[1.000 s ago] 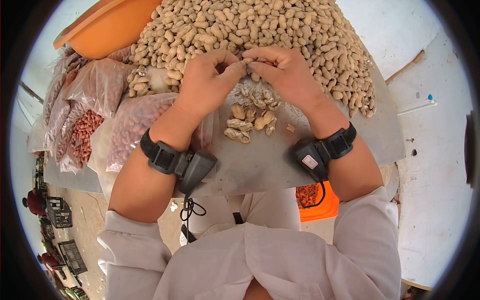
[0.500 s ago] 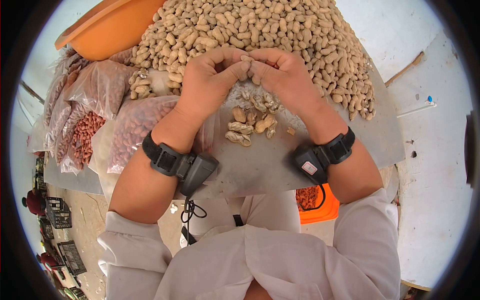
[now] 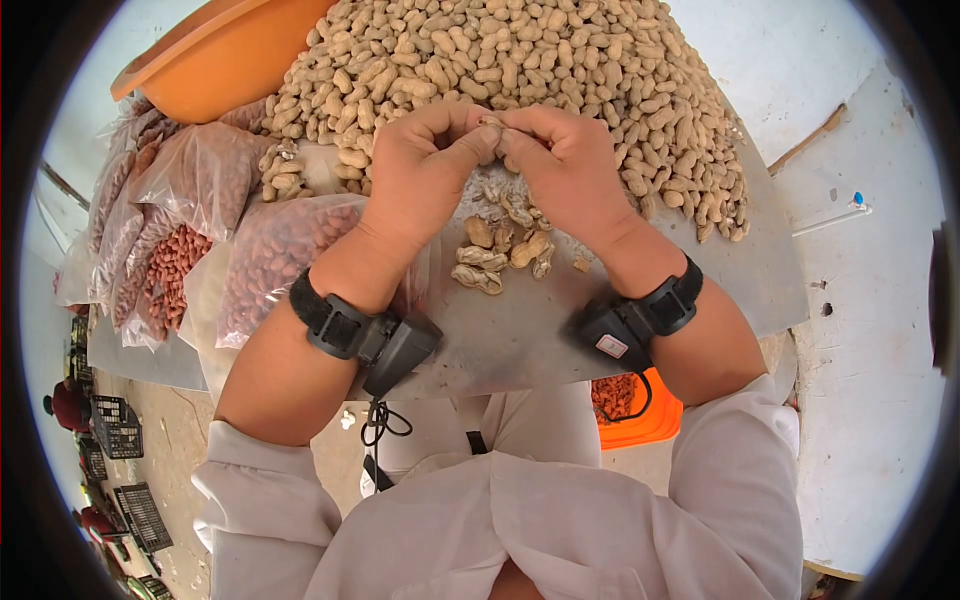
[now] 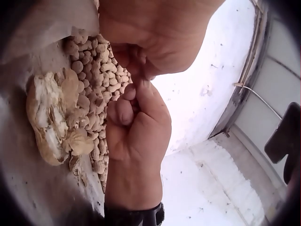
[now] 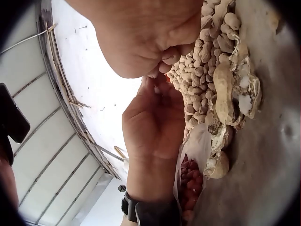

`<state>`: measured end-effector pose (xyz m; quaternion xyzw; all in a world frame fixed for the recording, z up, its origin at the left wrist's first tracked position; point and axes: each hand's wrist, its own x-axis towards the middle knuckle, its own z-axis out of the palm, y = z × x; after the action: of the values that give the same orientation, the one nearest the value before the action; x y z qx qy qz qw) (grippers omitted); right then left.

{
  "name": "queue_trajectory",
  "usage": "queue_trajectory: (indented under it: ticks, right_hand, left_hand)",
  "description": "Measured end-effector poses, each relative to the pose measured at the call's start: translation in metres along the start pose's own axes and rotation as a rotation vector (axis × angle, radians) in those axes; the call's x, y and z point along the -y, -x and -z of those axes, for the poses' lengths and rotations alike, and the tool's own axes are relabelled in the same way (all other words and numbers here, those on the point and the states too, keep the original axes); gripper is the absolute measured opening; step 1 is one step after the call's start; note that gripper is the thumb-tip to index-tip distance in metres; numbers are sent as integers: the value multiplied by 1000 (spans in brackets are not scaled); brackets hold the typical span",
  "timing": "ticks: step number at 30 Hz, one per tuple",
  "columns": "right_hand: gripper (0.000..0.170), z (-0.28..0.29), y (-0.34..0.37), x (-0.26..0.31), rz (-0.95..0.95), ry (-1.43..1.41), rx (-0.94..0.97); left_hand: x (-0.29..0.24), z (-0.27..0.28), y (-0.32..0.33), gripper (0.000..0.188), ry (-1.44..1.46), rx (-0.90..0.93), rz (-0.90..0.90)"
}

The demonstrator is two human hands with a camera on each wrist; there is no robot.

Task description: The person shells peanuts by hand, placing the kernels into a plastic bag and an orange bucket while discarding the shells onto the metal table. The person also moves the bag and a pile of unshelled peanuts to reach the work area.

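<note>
In the head view both hands meet at the near edge of a large heap of unshelled peanuts (image 3: 480, 60). The left hand (image 3: 425, 160) and the right hand (image 3: 565, 165) pinch one small peanut (image 3: 491, 123) between thumbs and forefingers. Most of that peanut is covered by the fingertips. In the left wrist view the right hand's (image 4: 138, 141) other fingers are curled in towards its palm. Below the hands, empty split shells (image 3: 480, 265) lie on the grey metal table (image 3: 500, 345).
Clear bags of red kernels (image 3: 195, 175) stand at the left, with an orange basin (image 3: 215, 60) behind them. Below the table edge is an orange container (image 3: 640, 425) with reddish bits. Dark crates (image 3: 118, 425) sit on the floor at far left.
Both hands have shifted slightly and their fingertips have closed together round the peanut. The reddish piece that showed by the right fingers earlier is now out of sight in the head view.
</note>
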<state>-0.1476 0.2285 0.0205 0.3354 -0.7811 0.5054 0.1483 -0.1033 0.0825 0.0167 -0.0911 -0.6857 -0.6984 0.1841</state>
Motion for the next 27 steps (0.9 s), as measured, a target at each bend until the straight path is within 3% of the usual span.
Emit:
queue_trajectory:
  ticks: [6,15,27]
  right_hand:
    - [19,-2,1,-3,-257,-445,37]
    - [13,-7,3,-2,-344,-761,0]
    - [12,-7,2,-3,-396,-829,11]
  left_hand:
    - [6,-2,-2,10,113,-30,3]
    - [10,-3,-2,10,205,-25,23]
    - [8,-5,-1,9,214,-32,19]
